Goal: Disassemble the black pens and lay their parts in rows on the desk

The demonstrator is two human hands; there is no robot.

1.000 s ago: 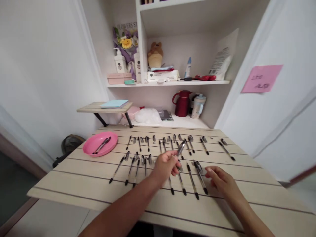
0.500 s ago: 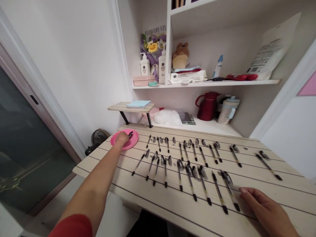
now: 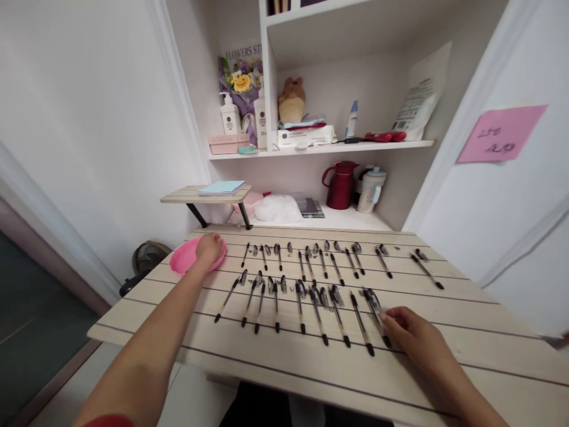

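Observation:
My left hand is over the right side of the pink plate, fingers curled downward. Whatever is in its fingers is hidden, as are any pens beneath. On the right, my right hand pinches at the side of a black pen, the rightmost in the front row. A clear pen cap lies against that pen's upper end. Just left of it lies an uncapped pen. Several more pens with black ends lie in two rows, loose caps beside them, such as a cap in the front row.
A small raised stand with blue paper rises behind the plate. Along the back are a white plastic bag, a red jug and a pale cup. A lone pen lies at the far right of the back row.
My left hand carried a pen from the middle of the table to the pink plate and stays there. My right hand has moved in to the rightmost front pen. The view swung left, then back.

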